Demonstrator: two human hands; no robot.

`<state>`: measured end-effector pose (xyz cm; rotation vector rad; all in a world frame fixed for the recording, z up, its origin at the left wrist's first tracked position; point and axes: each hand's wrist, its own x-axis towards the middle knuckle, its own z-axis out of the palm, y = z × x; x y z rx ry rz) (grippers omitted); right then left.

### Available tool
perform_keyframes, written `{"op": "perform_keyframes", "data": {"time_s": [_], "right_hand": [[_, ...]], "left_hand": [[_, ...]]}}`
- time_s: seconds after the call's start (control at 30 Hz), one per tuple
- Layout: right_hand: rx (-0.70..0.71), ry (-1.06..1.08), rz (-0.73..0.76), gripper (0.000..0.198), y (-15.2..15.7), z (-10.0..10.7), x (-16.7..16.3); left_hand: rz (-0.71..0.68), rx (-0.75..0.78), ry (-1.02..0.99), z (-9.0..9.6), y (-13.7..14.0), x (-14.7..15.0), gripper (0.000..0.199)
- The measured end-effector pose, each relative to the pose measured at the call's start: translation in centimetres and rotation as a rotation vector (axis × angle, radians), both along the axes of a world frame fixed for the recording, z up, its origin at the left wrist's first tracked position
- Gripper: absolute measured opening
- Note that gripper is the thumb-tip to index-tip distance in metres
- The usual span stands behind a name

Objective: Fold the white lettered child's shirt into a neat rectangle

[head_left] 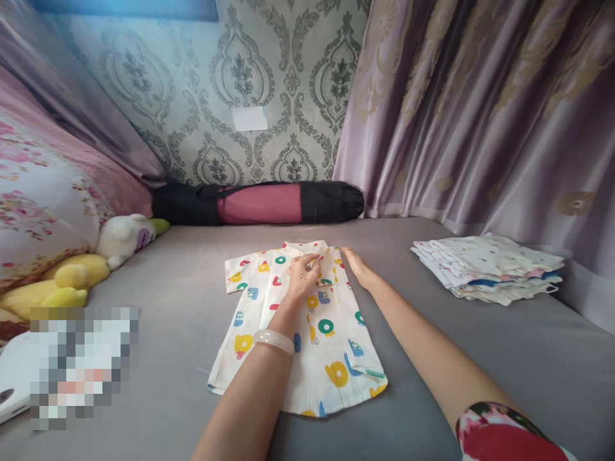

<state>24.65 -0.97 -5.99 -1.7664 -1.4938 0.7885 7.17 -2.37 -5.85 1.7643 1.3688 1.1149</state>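
Observation:
A small white short-sleeved shirt [276, 320] printed with colourful letters lies spread on the grey bed sheet, its collar pointing away from me. My left hand [303, 274], with a pale bangle on the wrist, is over the upper chest below the collar. Its fingers are curled together on the fabric, the fingertips partly hidden. Along the shirt's upper right edge, my right hand [355, 266] rests with fingers stretched out and holds nothing. The left sleeve sticks out to the side, while no sleeve sticks out on the right, where the cloth looks turned inward.
To the right is a stack of folded clothes [485, 262] by the curtain [432, 115]. A long black and pink bag [259, 203] lies along the wall. Plush toys [127, 240] and a floral pillow [43, 192] sit at left, near a white object with a blurred-out part [16, 371].

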Motion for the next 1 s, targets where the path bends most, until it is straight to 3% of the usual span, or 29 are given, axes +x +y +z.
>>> {"op": "perform_keyframes", "data": {"time_s": [0.1,0.33,0.47,0.53,0.63,0.77,0.87,1.0], "right_hand": [[-0.037,0.198,-0.099,0.058,0.4,0.6,1.1],[-0.05,0.164,-0.151,0.068,1.4,0.6,1.4],[-0.021,0.062,-0.133,0.071,2.1,0.7,0.1],[0.007,-0.012,-0.099,0.062,2.3,0.6,-1.1],[0.03,-0.114,-0.047,0.05,2.2,0.3,-3.2],[0.011,-0.462,-0.01,0.057,2.1,-0.3,-6.0],[-0.036,-0.676,-0.025,0.062,2.3,-0.8,-7.3],[-0.088,-0.721,-0.039,0.062,2.6,-1.5,-7.6]], "left_hand": [[-0.065,0.042,0.085,-0.3,-0.1,0.4,0.03],[-0.226,0.058,0.256,-0.4,-0.5,0.8,0.027],[-0.256,0.05,0.184,-0.3,-0.3,0.8,0.023],[-0.179,0.035,0.064,-0.4,0.1,0.5,0.027],[0.071,0.029,-0.076,-0.6,1.1,-0.3,0.029],[0.335,0.019,-0.113,-0.7,2.1,-1.7,0.03],[0.417,-0.012,-0.113,-0.8,2.4,-2.4,0.029],[0.461,-0.027,-0.157,-1.1,2.6,-3.3,0.029]]}}
